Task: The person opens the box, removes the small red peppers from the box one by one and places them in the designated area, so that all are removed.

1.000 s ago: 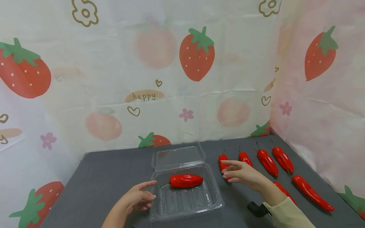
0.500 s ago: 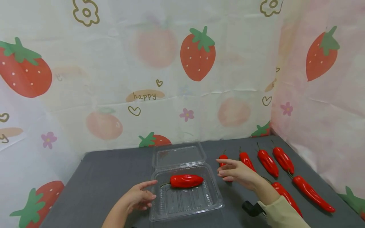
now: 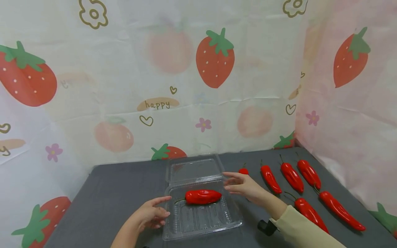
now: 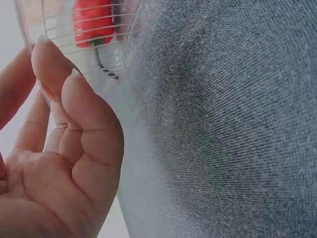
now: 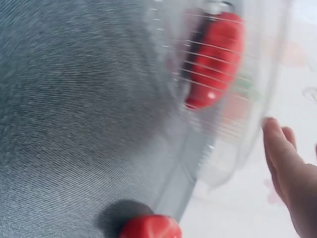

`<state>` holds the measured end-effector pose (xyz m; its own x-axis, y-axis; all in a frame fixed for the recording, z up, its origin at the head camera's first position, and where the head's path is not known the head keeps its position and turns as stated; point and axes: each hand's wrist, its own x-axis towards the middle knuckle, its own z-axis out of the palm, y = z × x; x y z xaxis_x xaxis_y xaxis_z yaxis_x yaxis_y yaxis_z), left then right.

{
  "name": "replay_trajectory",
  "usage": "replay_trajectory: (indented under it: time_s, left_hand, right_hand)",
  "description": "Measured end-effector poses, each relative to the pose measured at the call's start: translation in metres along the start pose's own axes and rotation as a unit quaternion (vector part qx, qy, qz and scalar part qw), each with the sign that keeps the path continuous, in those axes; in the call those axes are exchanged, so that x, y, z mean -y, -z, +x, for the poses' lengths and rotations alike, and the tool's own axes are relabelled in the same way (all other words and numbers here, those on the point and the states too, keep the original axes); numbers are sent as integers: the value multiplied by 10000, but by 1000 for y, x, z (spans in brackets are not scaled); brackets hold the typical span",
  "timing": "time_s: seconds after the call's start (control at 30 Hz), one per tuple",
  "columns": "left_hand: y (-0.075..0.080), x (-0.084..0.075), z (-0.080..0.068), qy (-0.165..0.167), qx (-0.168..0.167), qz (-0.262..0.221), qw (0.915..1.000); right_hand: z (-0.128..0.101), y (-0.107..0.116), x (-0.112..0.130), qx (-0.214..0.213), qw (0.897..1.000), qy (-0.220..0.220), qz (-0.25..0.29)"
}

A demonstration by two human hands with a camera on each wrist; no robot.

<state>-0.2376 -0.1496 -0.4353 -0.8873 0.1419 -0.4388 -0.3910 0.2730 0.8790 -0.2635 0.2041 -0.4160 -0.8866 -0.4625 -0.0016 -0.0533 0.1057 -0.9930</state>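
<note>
A clear plastic clamshell box [image 3: 203, 225] lies with its lid [image 3: 195, 168] folded back on the grey table. Inside it is one red pepper [image 3: 203, 196], its stem to the left. My left hand [image 3: 149, 214] is at the box's left rim, fingers loosely bent; in the left wrist view, fingertips [image 4: 47, 54] overlap the rim, and I cannot tell whether they touch. Over the box's right rim hovers my right hand [image 3: 245, 187], fingers loosely extended and holding nothing. Behind it, a second red pepper [image 3: 243, 171] is mostly hidden.
Several more red peppers lie to the right, among them one pepper [image 3: 270, 179] near the hand and another pepper [image 3: 310, 214] by the sleeve. A black strap piece [image 3: 266, 227] hangs at the right wrist. Strawberry-print cloth [image 3: 173, 134] stands behind the table.
My right hand has moved left, from over the nearest loose pepper to the box's right rim. The left hand, the box and the pepper in it have stayed put.
</note>
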Motion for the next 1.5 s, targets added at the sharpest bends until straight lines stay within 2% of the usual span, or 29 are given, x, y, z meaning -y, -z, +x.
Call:
replay_trajectory:
  time_s: [0.37,0.63,0.97,1.13,1.27,1.5]
  left_hand:
    - [2,0,1,-73,152,20,9999]
    - [4,-2,0,-215,235,90,9995]
    - [3,-2,2,-140,182,132,9996]
    - [5,0,2,-256,360,99,9990]
    - [5,-1,2,-246,425,48,9988]
    - [5,0,2,-209,306,75,9993]
  right_hand:
    - [24,-22,-9,101,9970,9,-764]
    - [44,-40,-12,-292,9873,-562,-1459]
    - [54,-52,-16,-307,9780,-891,-1862]
    - [56,-55,-18,-110,9742,-1010,-2017]
    - [57,-58,-20,-8,9688,-957,-2286]
    - [58,-61,-25,188,9568,-630,-2833]
